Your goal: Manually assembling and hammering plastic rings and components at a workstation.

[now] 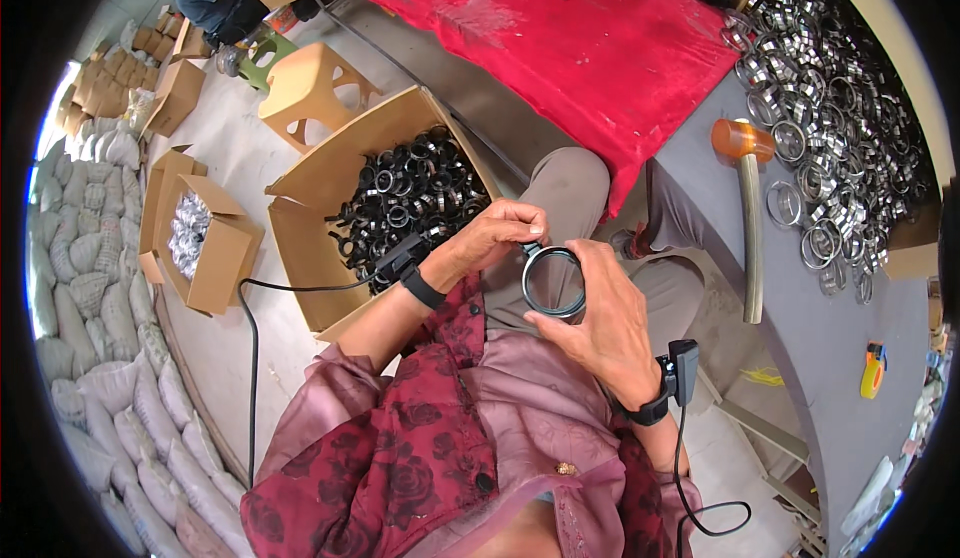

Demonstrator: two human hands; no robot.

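Observation:
Above my lap I hold a dark round ring clamp (527,290) with a grey-looking inner rim and a small tab at its upper left. My left hand (497,235) pinches the tab between thumb and fingertips. Around the ring's right side, my right hand (608,310) grips with its thumb below and fingers above. Just beyond my left wrist stands an open cardboard box (305,293) heaped with black ring clamps (410,186). Both wrists carry black straps with small devices and cables.
At right, a grey table (800,358) bears a pile of shiny metal rings (835,133), a mallet (742,142) with an orange head, and a yellow tool (873,370). A red cloth (600,53) covers the far table. Stools, cartons, stacked sacks (95,248) and another person (213,3) are at left.

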